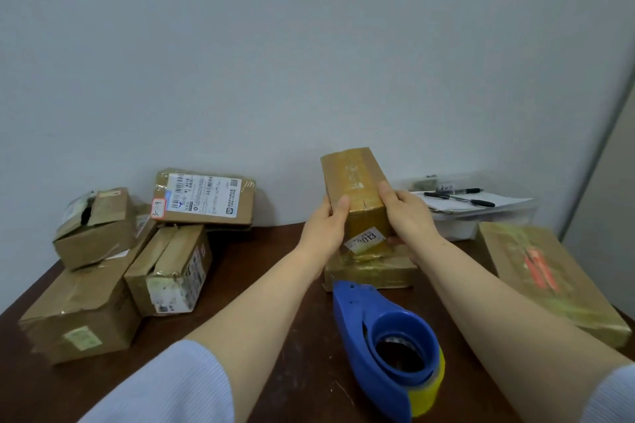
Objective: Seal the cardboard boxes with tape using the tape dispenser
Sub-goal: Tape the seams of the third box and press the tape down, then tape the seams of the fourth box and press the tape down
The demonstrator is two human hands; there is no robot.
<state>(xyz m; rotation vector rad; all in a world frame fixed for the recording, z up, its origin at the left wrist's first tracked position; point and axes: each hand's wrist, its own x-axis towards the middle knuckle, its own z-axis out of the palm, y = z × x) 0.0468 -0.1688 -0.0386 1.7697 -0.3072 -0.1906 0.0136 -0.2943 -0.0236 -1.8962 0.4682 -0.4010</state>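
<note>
A small taped cardboard box (pixel 354 182) with a white "2013" label is held up above the table, tilted away from me. My left hand (pixel 324 227) grips its left side, thumb on top. My right hand (pixel 409 216) grips its right side. Under it lies a flat taped box (pixel 371 269) on the table. The blue tape dispenser (pixel 381 340), with a yellowish tape roll, lies on the table in front of that box, between my forearms, with no hand on it.
Several cardboard boxes are piled at the left, among them a labelled one (pixel 204 197) on top and a large one (pixel 82 309) near the edge. A long flat taped box (pixel 546 280) lies at right. Pens and papers (pixel 474 204) rest on a clear container by the wall.
</note>
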